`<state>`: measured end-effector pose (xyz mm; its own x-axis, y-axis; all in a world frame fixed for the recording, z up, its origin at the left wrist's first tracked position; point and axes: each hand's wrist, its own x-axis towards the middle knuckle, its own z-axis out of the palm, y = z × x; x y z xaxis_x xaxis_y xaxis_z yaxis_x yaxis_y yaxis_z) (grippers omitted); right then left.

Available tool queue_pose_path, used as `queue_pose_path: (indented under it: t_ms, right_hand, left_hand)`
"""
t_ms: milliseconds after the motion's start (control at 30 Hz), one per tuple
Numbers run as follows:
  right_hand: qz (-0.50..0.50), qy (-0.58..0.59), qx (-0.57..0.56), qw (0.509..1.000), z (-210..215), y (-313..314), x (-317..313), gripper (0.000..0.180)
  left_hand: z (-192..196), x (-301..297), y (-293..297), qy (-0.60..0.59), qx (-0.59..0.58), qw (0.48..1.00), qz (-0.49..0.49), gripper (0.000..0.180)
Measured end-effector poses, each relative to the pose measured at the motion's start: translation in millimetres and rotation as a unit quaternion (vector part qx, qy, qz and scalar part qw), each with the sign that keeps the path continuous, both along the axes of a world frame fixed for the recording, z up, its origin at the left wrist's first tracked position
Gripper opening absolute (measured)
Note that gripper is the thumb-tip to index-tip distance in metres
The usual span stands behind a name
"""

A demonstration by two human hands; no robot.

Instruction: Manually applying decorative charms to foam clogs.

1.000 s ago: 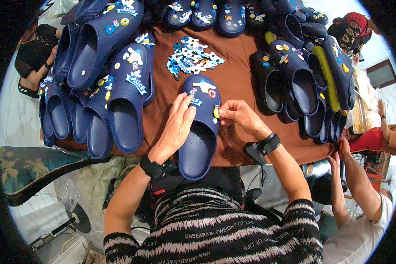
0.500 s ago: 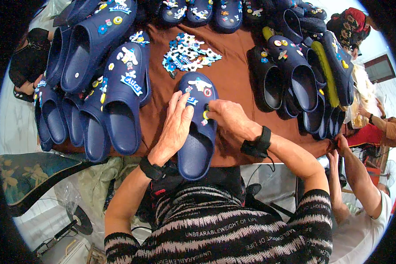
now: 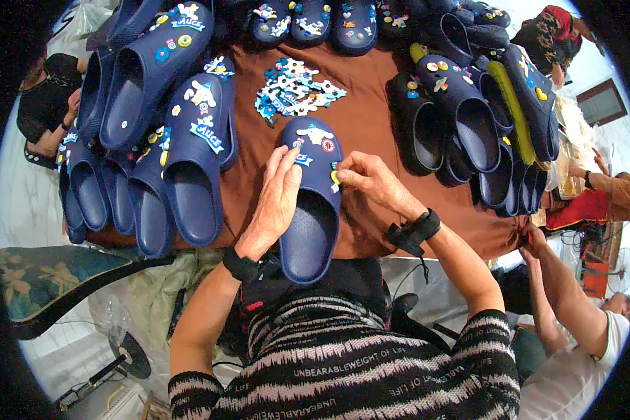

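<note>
A navy clog [image 3: 308, 241] lies toe away from me, its heel past the table's near edge. Cartoon charms sit on its upper: a white long-eared figure [image 3: 315, 133], a round red-and-white charm [image 3: 327, 145] and a blue banner charm partly under my fingers. My left hand [image 3: 276, 196] holds the clog's left side, fingers together and laid over the upper. At the clog's right edge, my right hand [image 3: 367, 178] pinches a small yellow charm [image 3: 334, 177]; whether it is fixed to the clog I cannot tell. Beyond the toe lies a pile of loose charms [image 3: 297, 87].
Decorated navy clogs [image 3: 196, 133] crowd the left of the brown cloth [image 3: 371, 98]; more clogs [image 3: 462, 84] stand right, one with a yellow-green lining. Others line the far side. A chair [image 3: 56, 280] is at left. Other people work nearby, one pair of arms [image 3: 567, 294] at right.
My right hand has shifted slightly right and turned, and the yellow charm now shows between its fingertips at the clog's edge. My left hand stays on the clog. The whole view has tilted a little.
</note>
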<state>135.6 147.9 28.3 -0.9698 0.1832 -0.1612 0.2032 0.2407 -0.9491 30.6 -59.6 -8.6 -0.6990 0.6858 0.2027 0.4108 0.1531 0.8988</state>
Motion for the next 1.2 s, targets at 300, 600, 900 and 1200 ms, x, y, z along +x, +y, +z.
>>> queue_pose_path:
  t_ms: [300,600,900,1200]
  right_hand:
    - [0.010,0.020,0.132,0.991,1,0,1,0.019]
    - [-0.045,0.066,-0.091,0.993,-20,-9,-1,0.021]
    - [0.123,-0.177,0.056,0.975,-9,15,-21,0.046]
    - [0.137,-0.212,0.168,0.953,15,-4,-38,0.049]
  left_hand:
    - [2,1,1,0.000,-0.020,1.000,0.004,0.053]
    - [1,0,1,0.013,-0.010,1.000,0.009,0.052]
    - [3,3,0,0.000,0.003,1.000,0.018,0.050]
    - [6,2,-1,0.011,-0.017,1.000,0.013,0.050]
